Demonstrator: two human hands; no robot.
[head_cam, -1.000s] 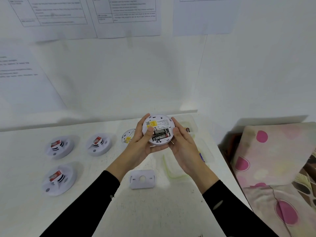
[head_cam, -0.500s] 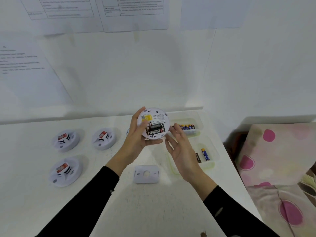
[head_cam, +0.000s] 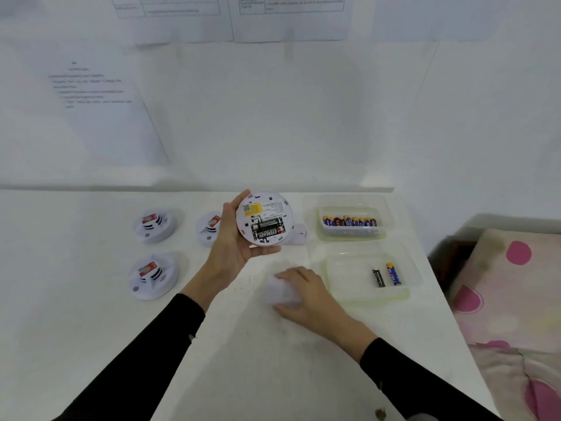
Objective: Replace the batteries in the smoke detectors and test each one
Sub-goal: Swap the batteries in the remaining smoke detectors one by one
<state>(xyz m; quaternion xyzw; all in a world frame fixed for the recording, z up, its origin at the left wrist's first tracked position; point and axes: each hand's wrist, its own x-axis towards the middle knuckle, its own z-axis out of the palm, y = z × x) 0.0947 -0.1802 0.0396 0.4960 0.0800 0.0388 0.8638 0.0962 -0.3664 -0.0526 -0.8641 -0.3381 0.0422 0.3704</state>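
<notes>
**Item: smoke detector, back open, held in hand over work table**

Left hand (head_cam: 232, 243): fingers (head_cam: 229, 208) wrapped round the left rim, thumb along the lower edge, gripping the smoke detector (head_cam: 264, 218). The unit is held above the table (head_cam: 273, 360), its back to the camera. It has a yellow label in the upper part, and black batteries sit in the uncovered compartment.

Right hand (head_cam: 305, 291): palm down on the table, fingers curled over a white cover plate (head_cam: 280, 291) and holding it. The plate is blurred, so its detail cannot be made out.

Other detectors, all on the table:
- far-left detector (head_cam: 154, 224), red tag on top
- middle detector (head_cam: 209, 229), partly behind the left hand
- near-left detector (head_cam: 153, 276), red tag on top
- a fourth unit (head_cam: 299, 233), mostly hidden behind the held one

Right of the hands:
- far clear container (head_cam: 385, 208), holding a row of blue and dark batteries (head_cam: 349, 221)
- near clear tray (head_cam: 364, 299), holding one black battery (head_cam: 378, 278) and one blue battery (head_cam: 393, 273) side by side

Surroundings: printed sheets (head_cam: 291, 16) on the wall; pink-spotted fabric (head_cam: 516, 284) beyond the table's right edge.
</notes>
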